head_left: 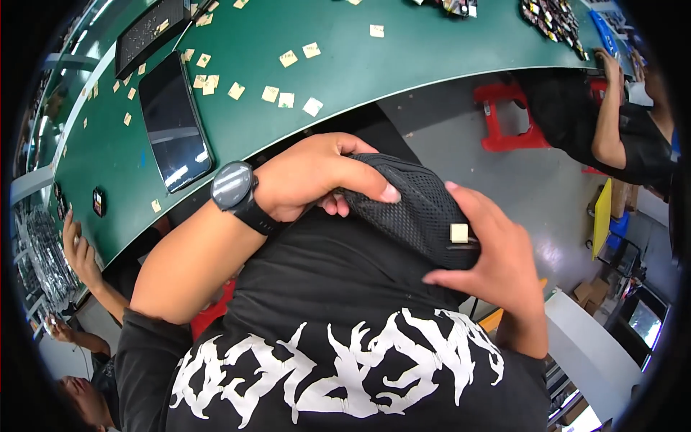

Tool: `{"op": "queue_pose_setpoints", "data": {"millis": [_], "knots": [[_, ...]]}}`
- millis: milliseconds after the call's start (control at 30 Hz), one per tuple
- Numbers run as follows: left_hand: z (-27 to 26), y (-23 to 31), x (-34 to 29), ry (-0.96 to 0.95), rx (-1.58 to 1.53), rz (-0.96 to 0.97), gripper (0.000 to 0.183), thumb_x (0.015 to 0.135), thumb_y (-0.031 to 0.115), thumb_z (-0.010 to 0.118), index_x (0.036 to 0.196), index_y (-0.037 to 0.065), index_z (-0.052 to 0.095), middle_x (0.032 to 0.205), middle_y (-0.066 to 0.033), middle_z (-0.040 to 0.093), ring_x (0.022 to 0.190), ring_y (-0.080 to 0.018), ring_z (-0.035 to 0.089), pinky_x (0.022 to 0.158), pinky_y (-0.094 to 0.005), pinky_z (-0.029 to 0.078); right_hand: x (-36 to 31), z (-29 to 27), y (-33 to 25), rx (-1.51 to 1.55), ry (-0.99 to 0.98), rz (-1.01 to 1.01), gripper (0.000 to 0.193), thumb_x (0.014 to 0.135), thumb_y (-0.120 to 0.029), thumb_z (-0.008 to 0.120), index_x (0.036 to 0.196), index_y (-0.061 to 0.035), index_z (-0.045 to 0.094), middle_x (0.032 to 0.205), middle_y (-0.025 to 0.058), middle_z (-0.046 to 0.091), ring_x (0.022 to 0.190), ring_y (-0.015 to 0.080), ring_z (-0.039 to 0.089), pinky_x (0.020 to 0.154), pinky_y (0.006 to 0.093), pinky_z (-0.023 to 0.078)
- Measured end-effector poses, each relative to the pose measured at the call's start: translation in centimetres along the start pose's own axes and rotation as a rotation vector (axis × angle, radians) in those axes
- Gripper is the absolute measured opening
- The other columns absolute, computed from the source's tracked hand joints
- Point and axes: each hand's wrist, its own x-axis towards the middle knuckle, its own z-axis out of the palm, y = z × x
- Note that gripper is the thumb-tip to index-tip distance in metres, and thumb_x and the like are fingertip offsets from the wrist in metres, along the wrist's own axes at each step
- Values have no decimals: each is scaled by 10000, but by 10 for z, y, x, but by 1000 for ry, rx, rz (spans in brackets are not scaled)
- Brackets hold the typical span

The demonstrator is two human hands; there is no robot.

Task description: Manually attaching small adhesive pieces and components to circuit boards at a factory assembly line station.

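Observation:
A black mesh item [410, 209], rounded like a soft pouch, is held between my hands in front of my shirt. My left hand [317, 176] grips its left end, with the thumb pressed on the mesh and the other fingers partly hidden. Around the right end curves my right hand [500, 255], fingers on the far side and thumb on the near side. A small cream square sticker [458, 232] shows beside the right palm; whether it lies on the mesh or on a finger I cannot tell.
The green table [237, 129] carries a black smartphone [173, 119], a dark tray [151, 36] and several cream stickers. A pile of small items [553, 25] lies at its far right. Co-workers' hands [83, 255] show at left and right. A red stool [504, 119] stands beyond.

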Motion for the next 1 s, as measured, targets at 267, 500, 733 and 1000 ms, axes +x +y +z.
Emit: {"op": "queue_pose_setpoints", "data": {"millis": [267, 500, 733, 1000], "knots": [[-10, -13, 20, -87, -77, -1, 624, 913, 388, 734, 1379, 43, 502, 1069, -43, 632, 693, -77, 648, 608, -180, 516, 41, -11, 40, 362, -183, 111, 689, 592, -141, 877, 1224, 23, 658, 1030, 165, 731, 919, 200, 723, 849, 335, 568], [-11, -27, 29, -31, 461, 574, 801, 726, 287, 904, 1375, 45, 502, 1278, -132, 579, 1223, -264, 562, 1072, -396, 428, 57, -30, 58, 623, -391, 239, 709, 603, 2, 880, 1263, 59, 627, 1094, 93, 713, 1004, 126, 654, 917, 296, 527], [0, -27, 40, 78, 263, 428, 476, 829, 225, 838, 1169, -22, 614, 1086, -71, 691, 1023, -145, 637, 942, -303, 497, 88, -5, 116, 974, -720, 224, 851, 602, 15, 888, 1366, 117, 527, 1249, 130, 668, 1133, 177, 644, 1017, 321, 503], [-13, -32, 67, -127, 31, 401, 448, 979, 261, 683, 1282, -57, 593, 1213, -81, 670, 1119, -142, 605, 1008, -297, 464, 99, 17, 143, 1081, -726, 231, 863, 591, -49, 870, 1368, 114, 530, 1249, 129, 669, 1118, 186, 654, 1007, 319, 504]]}}
